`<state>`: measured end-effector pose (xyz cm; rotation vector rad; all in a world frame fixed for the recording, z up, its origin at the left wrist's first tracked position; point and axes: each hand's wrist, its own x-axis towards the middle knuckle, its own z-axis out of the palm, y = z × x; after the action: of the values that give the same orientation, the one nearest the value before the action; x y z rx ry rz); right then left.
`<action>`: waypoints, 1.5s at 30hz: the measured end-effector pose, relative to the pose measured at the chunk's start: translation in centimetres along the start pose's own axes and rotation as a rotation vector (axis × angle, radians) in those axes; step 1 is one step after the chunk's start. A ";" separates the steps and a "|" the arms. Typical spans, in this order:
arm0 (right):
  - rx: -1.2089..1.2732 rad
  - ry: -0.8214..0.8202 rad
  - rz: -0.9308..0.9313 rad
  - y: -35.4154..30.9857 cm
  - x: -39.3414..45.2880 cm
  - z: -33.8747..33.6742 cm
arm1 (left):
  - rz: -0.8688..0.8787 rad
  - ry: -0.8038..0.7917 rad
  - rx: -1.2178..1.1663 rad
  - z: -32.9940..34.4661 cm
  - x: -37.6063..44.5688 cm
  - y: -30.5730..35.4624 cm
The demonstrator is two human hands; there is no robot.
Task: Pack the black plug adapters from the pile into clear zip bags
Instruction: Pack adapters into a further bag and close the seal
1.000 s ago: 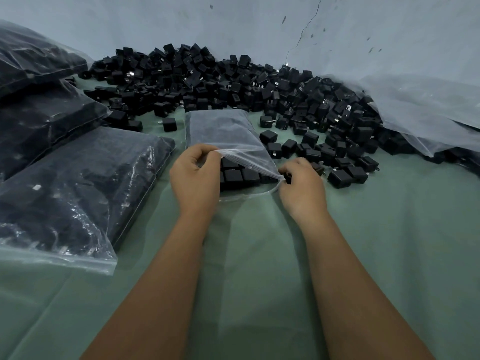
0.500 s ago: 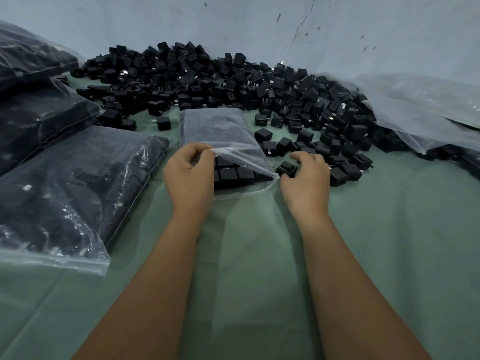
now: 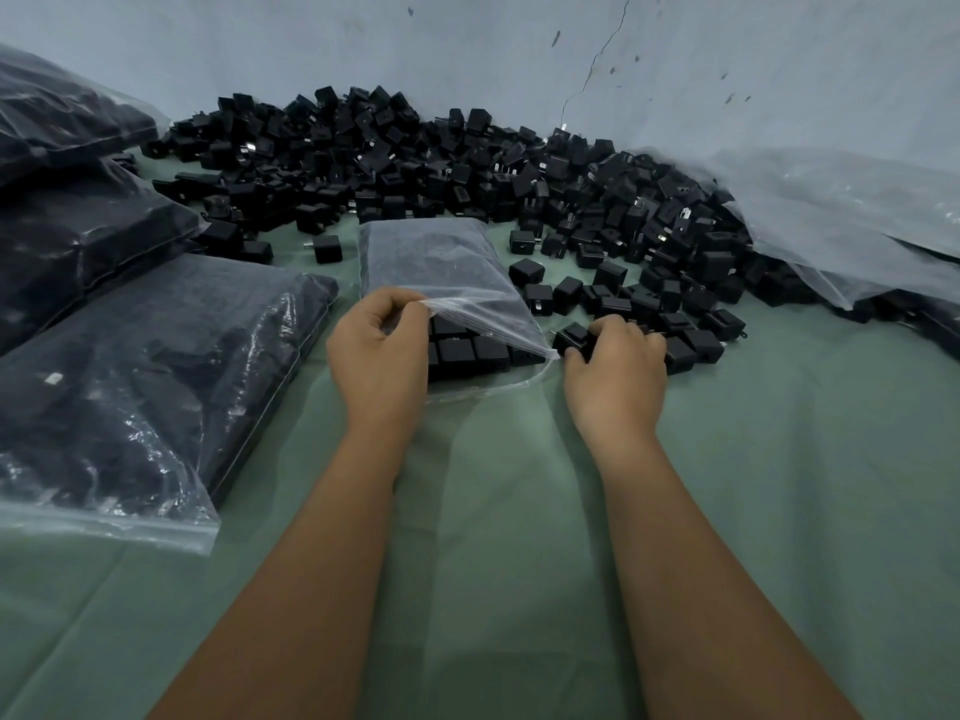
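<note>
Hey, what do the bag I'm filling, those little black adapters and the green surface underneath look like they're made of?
Zip bag: thin clear plastic film, glossy; it crinkles, glints and shows the adapters inside.
Black adapters: probably molded hard plastic, mostly matte, with crisp cube edges; some show small metal-looking prongs.
Green surface: looks like matte woven cloth, judging by soft folds and creases, though the weave itself is too fine to see.
</note>
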<state>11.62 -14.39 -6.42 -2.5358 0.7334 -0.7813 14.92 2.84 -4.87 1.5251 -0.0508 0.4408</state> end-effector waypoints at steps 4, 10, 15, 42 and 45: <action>0.454 0.253 -0.057 -1.6 -0.6 -1.3 | -0.007 -0.002 0.010 -0.1 0.0 -0.1; 0.424 0.190 -0.563 -5.5 -4.3 -1.3 | -0.017 -0.003 0.015 -0.2 -0.2 0.4; 0.105 0.229 -0.586 -7.1 -5.0 0.1 | 0.000 -0.004 0.018 -0.2 -0.4 0.6; 0.132 -0.445 -0.745 -8.1 -2.5 1.1 | 0.067 0.149 0.196 0.0 -1.6 1.0; 0.035 -0.536 -0.763 -9.9 -1.3 1.0 | 0.078 0.163 0.161 0.2 -1.5 0.9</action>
<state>14.90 -5.62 -2.79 -2.7882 -0.4399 -0.2593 13.30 2.22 -4.51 1.6439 0.0532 0.6430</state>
